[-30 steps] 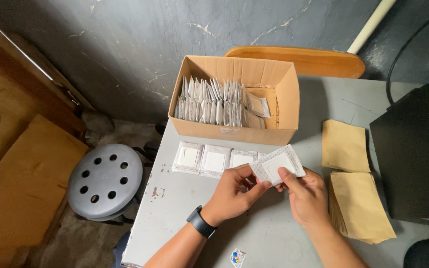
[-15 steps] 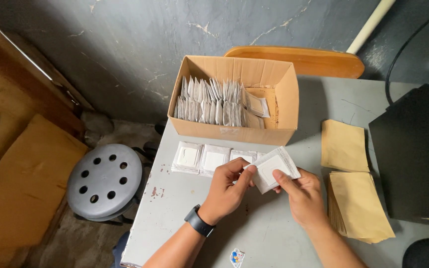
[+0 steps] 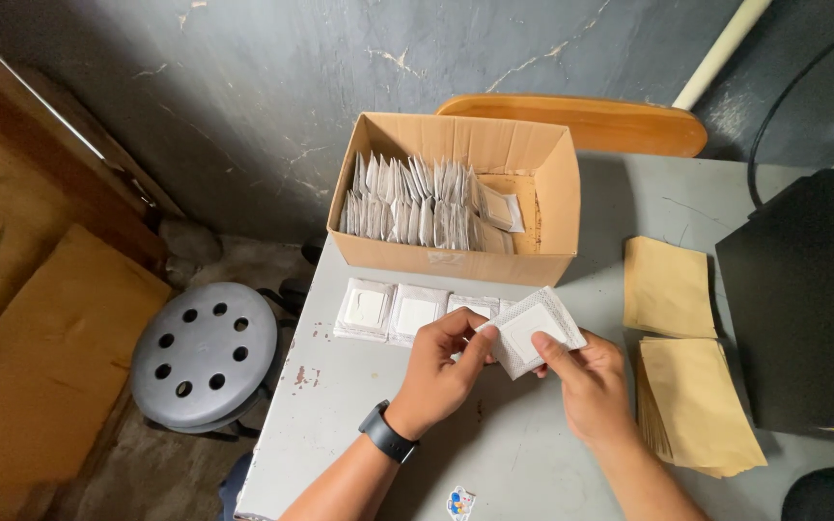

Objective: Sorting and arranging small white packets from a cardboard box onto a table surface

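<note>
Both hands pinch a small white square mesh-edged sachet (image 3: 531, 331) above the grey table (image 3: 533, 453), just near of the open brown cardboard box (image 3: 456, 256) w/ upright sachets. Left hand (image 3: 441, 371) grips its left edge, right hand (image 3: 586, 381) the near-right corner. Prob. v. light, thin, floppy; best held by the sealed edges.

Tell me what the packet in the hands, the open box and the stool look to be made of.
Packet: white, faintly glossy film with textured sealed edges, likely plastic or foil laminate.
Box: brown corrugated cardboard, matte, with folded flaps.
Stool: grey moulded plastic by its look, smooth, round holes through the seat.
</note>
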